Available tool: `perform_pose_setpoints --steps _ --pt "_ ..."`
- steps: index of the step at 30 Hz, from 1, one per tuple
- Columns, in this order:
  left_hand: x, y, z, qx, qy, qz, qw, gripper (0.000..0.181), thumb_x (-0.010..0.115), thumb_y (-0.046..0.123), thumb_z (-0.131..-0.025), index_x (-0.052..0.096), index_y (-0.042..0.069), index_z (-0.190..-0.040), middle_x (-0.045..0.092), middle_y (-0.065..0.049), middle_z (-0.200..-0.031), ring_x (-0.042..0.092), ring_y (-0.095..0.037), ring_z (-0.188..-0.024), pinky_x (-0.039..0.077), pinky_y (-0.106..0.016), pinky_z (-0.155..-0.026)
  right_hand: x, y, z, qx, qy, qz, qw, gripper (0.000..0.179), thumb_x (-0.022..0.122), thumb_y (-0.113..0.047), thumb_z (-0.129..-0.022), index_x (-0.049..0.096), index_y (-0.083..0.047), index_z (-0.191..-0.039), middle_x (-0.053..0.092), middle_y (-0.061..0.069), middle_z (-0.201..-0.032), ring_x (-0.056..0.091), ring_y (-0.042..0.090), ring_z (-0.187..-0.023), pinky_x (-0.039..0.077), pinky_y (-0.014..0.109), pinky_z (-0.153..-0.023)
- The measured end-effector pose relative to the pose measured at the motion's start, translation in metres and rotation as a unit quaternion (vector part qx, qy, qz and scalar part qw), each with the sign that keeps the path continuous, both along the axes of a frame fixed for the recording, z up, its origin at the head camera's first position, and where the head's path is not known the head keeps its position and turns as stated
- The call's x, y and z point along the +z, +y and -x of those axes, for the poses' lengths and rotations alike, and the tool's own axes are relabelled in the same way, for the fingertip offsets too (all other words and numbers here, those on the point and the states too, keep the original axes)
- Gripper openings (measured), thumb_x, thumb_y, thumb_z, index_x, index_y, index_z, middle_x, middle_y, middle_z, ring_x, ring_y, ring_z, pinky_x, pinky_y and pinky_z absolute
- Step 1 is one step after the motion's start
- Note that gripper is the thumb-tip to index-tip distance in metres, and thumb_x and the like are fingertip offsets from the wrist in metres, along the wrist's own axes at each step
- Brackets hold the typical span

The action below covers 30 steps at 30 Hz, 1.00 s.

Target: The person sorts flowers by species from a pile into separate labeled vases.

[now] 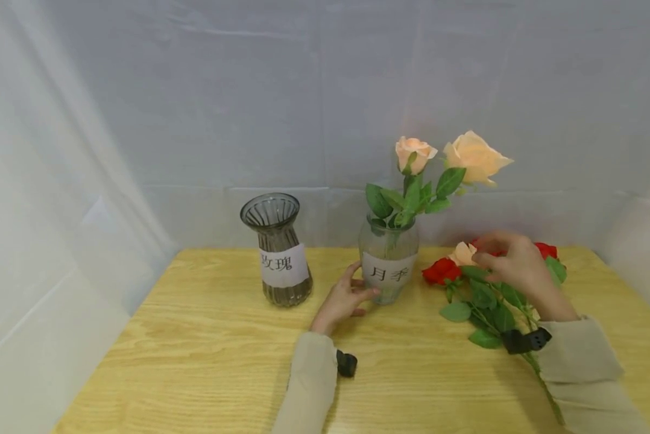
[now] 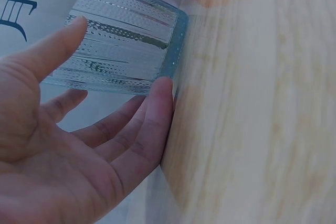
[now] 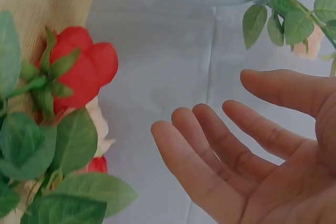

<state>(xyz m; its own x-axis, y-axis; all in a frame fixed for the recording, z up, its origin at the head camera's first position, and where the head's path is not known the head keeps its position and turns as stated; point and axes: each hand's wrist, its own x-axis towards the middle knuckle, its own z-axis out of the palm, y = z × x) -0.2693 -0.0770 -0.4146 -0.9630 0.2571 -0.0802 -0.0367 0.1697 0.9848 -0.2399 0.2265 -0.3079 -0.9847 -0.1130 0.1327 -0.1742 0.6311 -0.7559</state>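
Note:
My left hand is at the lower side of a clear glass vase with a paper label. In the left wrist view the thumb lies in front of the glass and the loosely extended fingers reach its side and base; firm contact cannot be told. Two peach roses with green leaves stand in this vase. My right hand hovers over a pile of flowers, its fingers relaxed and holding nothing in the right wrist view. Red roses, a peach rose and leafy stems lie under and beside it.
To the left stands a grey ribbed glass vase with a paper label and no flowers. Both vases are near the back edge of the wooden table. A pale sheet hangs behind. One long stem reaches toward the front.

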Motion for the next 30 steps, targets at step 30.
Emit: perform_pose_setpoints --steps 30 --pt "-0.002 0.0 -0.001 0.001 0.006 -0.001 1.0 0.078 0.072 0.015 -0.096 0.028 0.012 -0.16 0.048 -0.028 -0.141 0.057 -0.043 -0.121 0.061 -0.046 -0.082 -0.021 0.067 -0.018 0.006 -0.062 -0.051 0.9968 0.044 0.058 -0.01 -0.103 0.047 0.021 -0.132 0.064 0.026 -0.106 0.065 0.023 -0.082 0.063 0.039 -0.068"
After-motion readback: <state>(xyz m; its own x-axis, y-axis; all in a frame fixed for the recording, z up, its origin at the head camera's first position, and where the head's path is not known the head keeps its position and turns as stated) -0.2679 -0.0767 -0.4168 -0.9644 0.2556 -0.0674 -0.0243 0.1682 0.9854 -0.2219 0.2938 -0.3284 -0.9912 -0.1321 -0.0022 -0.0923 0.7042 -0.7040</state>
